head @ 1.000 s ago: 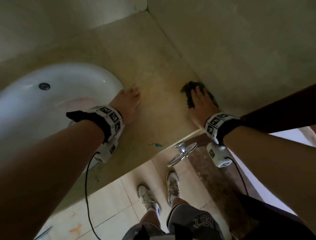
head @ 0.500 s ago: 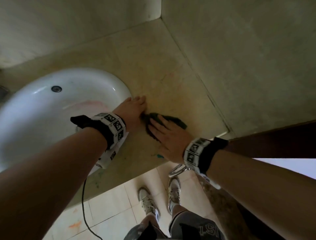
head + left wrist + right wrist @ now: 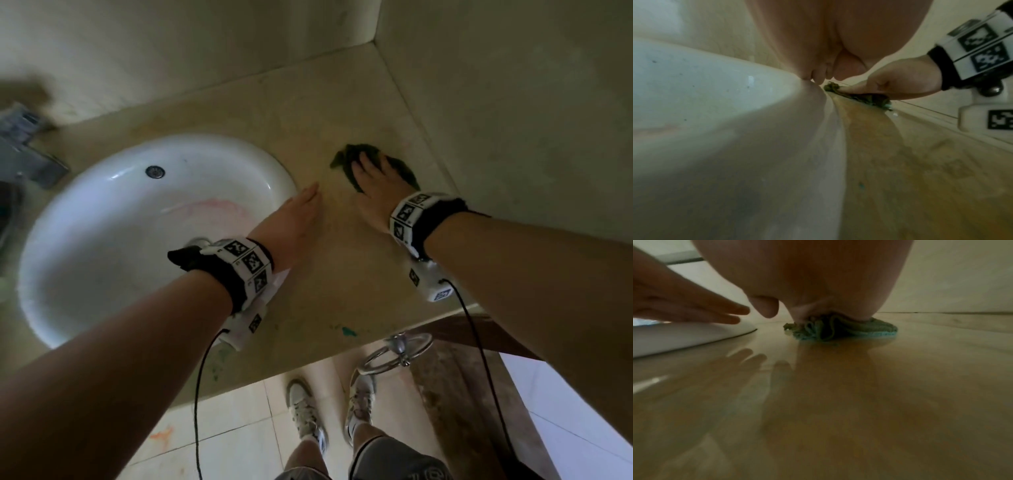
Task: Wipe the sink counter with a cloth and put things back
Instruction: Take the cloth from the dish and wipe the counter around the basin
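Beige counter (image 3: 342, 274) runs from the white sink (image 3: 102, 222) to the corner wall. My right hand (image 3: 376, 195) presses flat, fingers straight, on the green cloth (image 3: 404, 171) near that wall, while my left hand (image 3: 294, 219) rests open-fingered on the sink's rim.
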Motion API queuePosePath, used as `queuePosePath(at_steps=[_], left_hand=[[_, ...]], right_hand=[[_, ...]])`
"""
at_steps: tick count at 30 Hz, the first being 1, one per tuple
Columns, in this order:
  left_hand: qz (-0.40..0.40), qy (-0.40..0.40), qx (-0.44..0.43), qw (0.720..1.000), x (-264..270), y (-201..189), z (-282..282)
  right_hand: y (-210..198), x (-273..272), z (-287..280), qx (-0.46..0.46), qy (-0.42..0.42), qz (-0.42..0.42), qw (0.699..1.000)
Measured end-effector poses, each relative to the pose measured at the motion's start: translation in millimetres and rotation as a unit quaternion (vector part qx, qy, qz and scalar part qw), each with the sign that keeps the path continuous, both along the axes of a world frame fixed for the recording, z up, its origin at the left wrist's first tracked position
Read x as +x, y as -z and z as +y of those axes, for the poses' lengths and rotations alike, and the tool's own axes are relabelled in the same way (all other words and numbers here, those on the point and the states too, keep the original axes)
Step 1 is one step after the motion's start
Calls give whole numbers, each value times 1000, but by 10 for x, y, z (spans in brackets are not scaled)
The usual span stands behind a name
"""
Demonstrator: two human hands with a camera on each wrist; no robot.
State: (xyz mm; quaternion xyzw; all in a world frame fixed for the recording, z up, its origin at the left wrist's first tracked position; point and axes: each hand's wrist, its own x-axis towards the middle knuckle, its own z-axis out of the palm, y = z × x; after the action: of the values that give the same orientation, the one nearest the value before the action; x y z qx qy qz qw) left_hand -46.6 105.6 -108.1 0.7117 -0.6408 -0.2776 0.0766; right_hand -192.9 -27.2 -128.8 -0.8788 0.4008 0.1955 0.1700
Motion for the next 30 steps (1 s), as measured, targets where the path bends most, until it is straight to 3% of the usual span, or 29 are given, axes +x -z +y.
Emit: queuePosePath(at_steps=[6, 10, 20, 23, 26, 30], left_hand=[[-59, 32, 43, 997, -47, 96, -71], [-120, 107, 52, 986, -89, 19, -23], [-124, 200, 65, 970, -166, -37, 324], [-121, 168, 76, 975, -305, -34, 400], [-126, 138, 47, 981, -360, -50, 349], [-137, 227, 47, 963, -501, 22, 223]], right_hand=[[255, 250, 473, 17, -198, -46, 979], [149, -45, 702, 7, -210, -80, 974], [15, -503, 1087, 57, -242, -60, 967], [-151, -547, 1030, 106, -189, -88, 972], [-255, -740, 827, 35, -60, -94, 993], [-153, -1117, 648, 8, 96, 37, 995]])
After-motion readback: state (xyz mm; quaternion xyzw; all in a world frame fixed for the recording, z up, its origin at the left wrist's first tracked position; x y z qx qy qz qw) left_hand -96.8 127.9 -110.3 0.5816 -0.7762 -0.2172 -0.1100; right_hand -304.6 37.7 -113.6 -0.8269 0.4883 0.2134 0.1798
